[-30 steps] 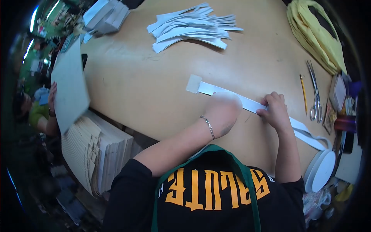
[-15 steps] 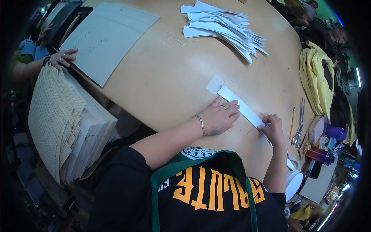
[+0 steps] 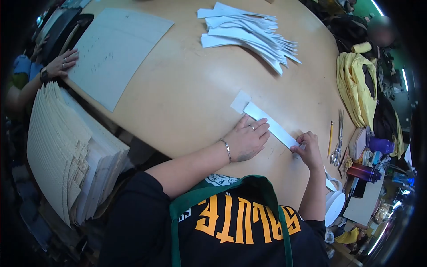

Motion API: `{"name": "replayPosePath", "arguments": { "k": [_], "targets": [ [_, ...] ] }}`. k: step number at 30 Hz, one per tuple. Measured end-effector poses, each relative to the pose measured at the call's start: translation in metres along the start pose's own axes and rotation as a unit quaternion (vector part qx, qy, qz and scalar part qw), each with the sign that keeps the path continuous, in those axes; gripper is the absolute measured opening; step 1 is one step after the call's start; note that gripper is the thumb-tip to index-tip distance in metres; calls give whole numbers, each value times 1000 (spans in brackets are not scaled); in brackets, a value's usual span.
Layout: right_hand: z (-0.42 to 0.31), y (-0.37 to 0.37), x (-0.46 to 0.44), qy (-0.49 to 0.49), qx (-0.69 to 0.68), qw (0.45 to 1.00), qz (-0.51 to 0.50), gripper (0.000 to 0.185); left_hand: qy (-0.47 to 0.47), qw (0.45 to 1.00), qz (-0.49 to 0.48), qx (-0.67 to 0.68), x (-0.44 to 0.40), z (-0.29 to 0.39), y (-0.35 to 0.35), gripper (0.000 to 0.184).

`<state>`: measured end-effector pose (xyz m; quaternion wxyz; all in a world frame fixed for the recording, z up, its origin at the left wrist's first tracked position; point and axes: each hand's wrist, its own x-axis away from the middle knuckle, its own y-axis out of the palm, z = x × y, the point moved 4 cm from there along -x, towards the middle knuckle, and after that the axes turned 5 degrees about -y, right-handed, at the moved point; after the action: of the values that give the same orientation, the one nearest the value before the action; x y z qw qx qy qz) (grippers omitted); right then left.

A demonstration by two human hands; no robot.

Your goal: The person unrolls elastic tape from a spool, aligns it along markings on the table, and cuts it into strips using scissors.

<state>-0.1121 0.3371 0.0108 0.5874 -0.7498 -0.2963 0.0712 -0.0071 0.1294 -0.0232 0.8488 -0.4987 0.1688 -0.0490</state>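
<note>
A white fabric strip (image 3: 276, 130) lies slantwise on the table in front of me. My left hand (image 3: 247, 139) rests flat beside its upper end, the fingertips lying on the strip's near edge. At the lower end, my right hand (image 3: 308, 150) pinches the strip between thumb and fingers. The small pale square (image 3: 240, 101) sits at the strip's upper end, partly under it. Farther off, a loose pile of similar white strips (image 3: 249, 33) is spread over the table.
Scissors (image 3: 338, 149) and a yellow pencil (image 3: 330, 139) lie to the right, near a white tape roll (image 3: 334, 208) and a tumbler (image 3: 365, 172). Another person's hand (image 3: 63, 63) touches a large marked sheet (image 3: 120, 53). A thick sheet stack (image 3: 62, 151) stands left; yellow garments (image 3: 356, 86) lie right.
The whole view has shifted slightly, with table things sitting a bit farther left. Both my hands keep nearly the same places on the strip.
</note>
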Motion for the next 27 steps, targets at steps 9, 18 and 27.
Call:
{"name": "replayPosePath", "arguments": {
  "k": [9,18,27],
  "targets": [
    [-19,-8,8,-50,-54,996,45,20,-11,1000,8,-5,-56,2,-8,36],
    [-27,-74,-22,-144,-215,953,156,22,62,974,-84,200,-93,-23,-77,14],
    [61,-67,42,-26,-79,986,143,32,37,986,19,-161,-177,-137,-123,38]
  ]
}}
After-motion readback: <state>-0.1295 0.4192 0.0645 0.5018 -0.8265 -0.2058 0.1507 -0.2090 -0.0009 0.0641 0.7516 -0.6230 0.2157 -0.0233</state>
